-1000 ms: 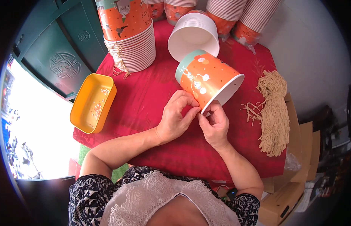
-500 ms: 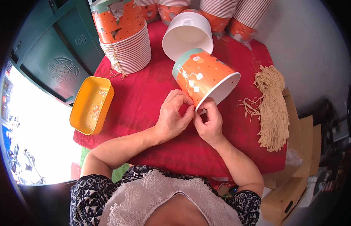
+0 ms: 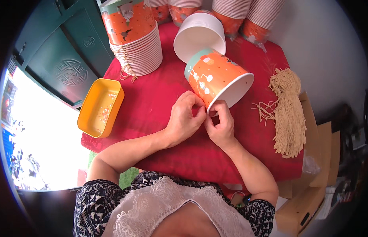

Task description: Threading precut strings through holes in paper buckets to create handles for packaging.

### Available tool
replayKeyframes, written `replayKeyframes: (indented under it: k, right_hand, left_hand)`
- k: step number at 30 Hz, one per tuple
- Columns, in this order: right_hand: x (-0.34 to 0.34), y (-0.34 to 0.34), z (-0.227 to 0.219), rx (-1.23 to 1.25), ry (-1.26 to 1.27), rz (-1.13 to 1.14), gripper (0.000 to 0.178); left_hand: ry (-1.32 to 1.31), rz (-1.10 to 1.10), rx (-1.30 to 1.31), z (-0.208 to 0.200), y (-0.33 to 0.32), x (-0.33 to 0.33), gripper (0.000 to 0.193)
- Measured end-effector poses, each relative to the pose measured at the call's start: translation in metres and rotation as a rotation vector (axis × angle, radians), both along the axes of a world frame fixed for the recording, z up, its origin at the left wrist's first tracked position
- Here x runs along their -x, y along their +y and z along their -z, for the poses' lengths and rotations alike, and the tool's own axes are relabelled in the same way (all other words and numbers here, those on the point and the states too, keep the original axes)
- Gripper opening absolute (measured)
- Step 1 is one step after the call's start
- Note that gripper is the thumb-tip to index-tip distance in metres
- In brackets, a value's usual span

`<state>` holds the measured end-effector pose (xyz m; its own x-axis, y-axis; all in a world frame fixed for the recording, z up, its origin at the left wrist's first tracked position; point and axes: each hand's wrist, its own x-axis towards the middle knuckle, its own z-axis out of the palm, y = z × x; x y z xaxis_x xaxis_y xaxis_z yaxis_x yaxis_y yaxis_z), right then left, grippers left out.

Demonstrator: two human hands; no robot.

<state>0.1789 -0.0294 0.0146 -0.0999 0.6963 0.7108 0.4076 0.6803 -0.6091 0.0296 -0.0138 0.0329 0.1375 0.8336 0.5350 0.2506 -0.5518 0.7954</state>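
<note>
An orange paper bucket [image 3: 218, 76] with a pale green base band, white cartoon figures and a white rolled rim lies tilted on its side, its mouth toward the lower right. My right hand [image 3: 220, 127] pinches the near part of that rim, fingers curled inside the mouth and thumb outside. Close beside it, my left hand [image 3: 184, 117] is closed in a pinch against the bucket's outer wall near the rim. Whatever sits between the left fingertips is too small to make out. Behind the bucket, a white-lined paper bucket [image 3: 198, 36] lies with its open mouth facing me.
At the left stands a yellow tray [image 3: 119, 98] holding small reddish bits. Nested buckets [image 3: 142, 55] with cords hanging off them rise behind it. Several more stacks [image 3: 230, 8] line the back. A bundle of beige cords [image 3: 288, 114] lies on the red tablecloth [image 3: 152, 98]; cardboard boxes [image 3: 302, 205] are at the right.
The whole view has shifted slightly. Both hands keep their pinch at the bucket's rim, with hardly any movement of the fingers or the bucket.
</note>
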Motion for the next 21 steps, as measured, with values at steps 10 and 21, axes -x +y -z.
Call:
replayKeyframes:
  k: [10, 21]
  right_hand:
    - [0.002, -0.01, -0.004, 0.069, 0.034, -0.056, 0.026]
    - [-0.003, -0.003, -0.005, 0.032, 0.037, -0.096, 0.024]
  left_hand:
    - [-0.159, 0.109, 0.497, -0.026, -0.018, 0.039, 0.005]
    - [0.37, -0.563, 0.007, -0.068, -0.016, 0.205, 0.006]
